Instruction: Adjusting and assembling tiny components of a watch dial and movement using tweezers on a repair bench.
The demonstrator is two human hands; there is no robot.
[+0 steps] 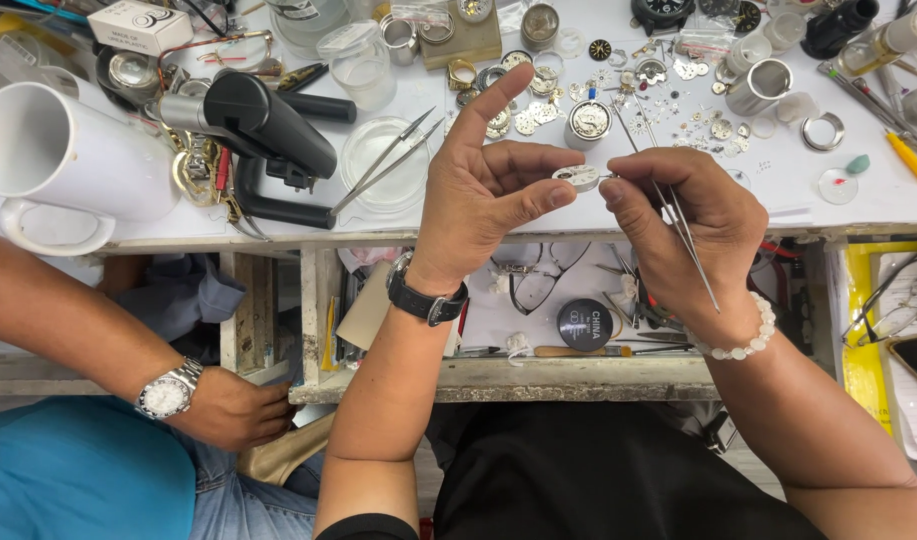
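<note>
While the left hand (488,190) pinches a round watch part (576,177) over the bench (858,205) edge, the right hand (678,215) grips tweezers (678,225) at 3 o'clock.

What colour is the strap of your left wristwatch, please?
Black, clearest in the head view.

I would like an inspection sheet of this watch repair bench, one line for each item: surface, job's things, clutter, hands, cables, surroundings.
Surface: white bench top, crowded; an open drawer below it.
Job's things: small round watch movement pinched in the left hand; thin tweezers in the right hand, tip at the movement.
Clutter: loose gears and plates, spare tweezers on a clear dish, black handled tool, white mug, metal cups.
Hands: both closed on their things; black wristwatch left, bead bracelet right.
Cables: nothing seen for certain.
Surroundings: another person's arm with a silver watch, at left; glasses in the drawer.
</note>
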